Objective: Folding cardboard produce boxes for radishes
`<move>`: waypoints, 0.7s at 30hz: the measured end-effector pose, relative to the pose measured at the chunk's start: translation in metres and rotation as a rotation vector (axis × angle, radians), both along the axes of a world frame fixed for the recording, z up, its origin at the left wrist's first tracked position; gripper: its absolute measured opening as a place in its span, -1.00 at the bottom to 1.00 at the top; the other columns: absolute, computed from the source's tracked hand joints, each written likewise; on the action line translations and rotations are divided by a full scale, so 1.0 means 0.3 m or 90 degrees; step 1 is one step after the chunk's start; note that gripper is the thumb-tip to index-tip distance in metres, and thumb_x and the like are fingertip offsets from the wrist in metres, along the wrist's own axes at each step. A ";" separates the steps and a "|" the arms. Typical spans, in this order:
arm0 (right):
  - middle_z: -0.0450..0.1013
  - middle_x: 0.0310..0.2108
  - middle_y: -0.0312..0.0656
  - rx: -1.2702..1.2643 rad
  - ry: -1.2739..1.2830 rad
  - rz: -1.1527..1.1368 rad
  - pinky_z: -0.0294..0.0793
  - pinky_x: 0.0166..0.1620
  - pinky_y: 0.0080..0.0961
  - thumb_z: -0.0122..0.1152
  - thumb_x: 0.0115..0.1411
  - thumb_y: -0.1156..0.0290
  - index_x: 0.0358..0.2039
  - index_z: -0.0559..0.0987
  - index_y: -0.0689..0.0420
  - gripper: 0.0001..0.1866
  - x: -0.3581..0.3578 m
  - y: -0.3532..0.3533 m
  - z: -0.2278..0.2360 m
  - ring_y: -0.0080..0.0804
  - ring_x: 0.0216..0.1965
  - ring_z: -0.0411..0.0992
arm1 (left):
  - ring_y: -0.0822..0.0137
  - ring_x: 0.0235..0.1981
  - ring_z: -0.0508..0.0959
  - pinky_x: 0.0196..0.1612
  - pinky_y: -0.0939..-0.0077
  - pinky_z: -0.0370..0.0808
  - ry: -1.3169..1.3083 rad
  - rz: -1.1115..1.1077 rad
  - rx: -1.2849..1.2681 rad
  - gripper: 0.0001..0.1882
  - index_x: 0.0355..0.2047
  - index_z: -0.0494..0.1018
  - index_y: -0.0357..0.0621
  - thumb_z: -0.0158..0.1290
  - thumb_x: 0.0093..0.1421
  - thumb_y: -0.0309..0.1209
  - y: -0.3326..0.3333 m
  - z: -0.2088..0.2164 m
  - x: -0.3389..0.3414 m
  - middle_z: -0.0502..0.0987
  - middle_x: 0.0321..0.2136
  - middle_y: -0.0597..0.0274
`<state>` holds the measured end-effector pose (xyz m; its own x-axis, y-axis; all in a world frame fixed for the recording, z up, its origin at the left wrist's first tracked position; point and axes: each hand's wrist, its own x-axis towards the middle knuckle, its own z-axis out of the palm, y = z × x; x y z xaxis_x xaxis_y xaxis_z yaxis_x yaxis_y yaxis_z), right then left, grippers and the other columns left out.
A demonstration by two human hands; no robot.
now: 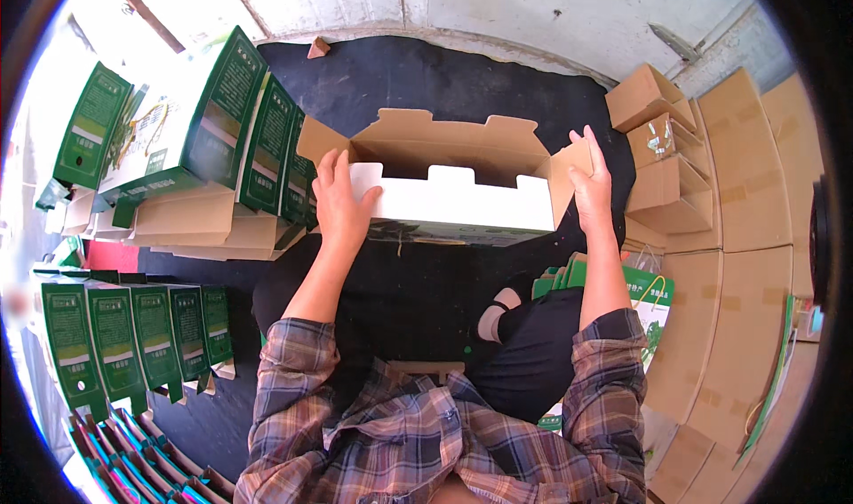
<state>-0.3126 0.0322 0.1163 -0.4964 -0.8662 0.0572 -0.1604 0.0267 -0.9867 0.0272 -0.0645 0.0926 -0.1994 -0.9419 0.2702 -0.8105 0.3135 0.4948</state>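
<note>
In front of me stands a long carton (484,204) with its top open, brown cardboard inside and a white front panel with notched tabs. Its end flaps stick outward at both sides. My left hand (343,206) grips the left end, fingers over the flap and thumb at the white panel's edge. At the other end, my right hand (593,189) pinches the right flap between its thumb and its outstretched fingers. The carton's bottom is hidden from this angle.
Green printed cartons (213,131) are stacked at the left, with a row of green boxes (147,331) below them. Brown cardboard boxes (662,144) line the right, beside green flat packs (653,291). Black sheeting (355,82) covers the floor; a brick piece (318,48) lies near the wall.
</note>
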 end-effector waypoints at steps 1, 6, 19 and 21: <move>0.16 0.21 -0.10 -0.018 0.019 -0.012 0.09 0.21 -0.54 -0.17 -0.02 0.75 0.25 0.11 0.15 -0.27 0.011 -0.007 0.006 -0.43 0.18 0.18 | -0.02 0.04 0.25 0.06 0.24 0.30 -0.007 -0.004 -0.004 -0.23 0.11 0.17 -0.29 0.25 -0.13 -0.45 -0.001 0.002 0.000 0.16 0.12 0.02; 0.14 0.20 -0.11 -0.126 0.151 0.007 0.32 0.06 -0.56 -0.13 -0.01 0.78 0.19 0.20 0.09 -0.31 0.026 -0.022 -0.013 -0.42 0.10 0.26 | -0.04 0.07 0.22 0.10 0.25 0.27 -0.033 -0.023 -0.032 -0.17 0.12 0.15 -0.28 0.28 -0.18 -0.48 0.004 0.015 -0.008 0.16 0.12 0.03; 0.29 -0.03 -0.21 0.038 0.519 0.088 0.29 0.11 -0.31 0.15 -0.09 0.62 -0.03 0.45 0.04 -0.48 0.172 -0.020 0.059 -0.17 0.04 0.26 | -0.07 0.10 0.19 0.13 0.22 0.24 -0.052 -0.056 -0.065 -0.06 0.18 0.09 -0.22 0.31 -0.25 -0.53 0.018 0.024 -0.021 0.16 0.14 0.04; 0.27 0.02 -0.20 0.105 0.634 0.081 0.29 0.12 -0.30 0.20 -0.07 0.56 0.06 0.38 0.02 -0.41 0.198 -0.034 0.049 -0.18 0.09 0.21 | -0.05 0.10 0.19 0.13 0.22 0.25 -0.075 -0.064 -0.080 -0.08 0.17 0.11 -0.20 0.29 -0.25 -0.54 0.021 0.029 -0.018 0.17 0.14 0.06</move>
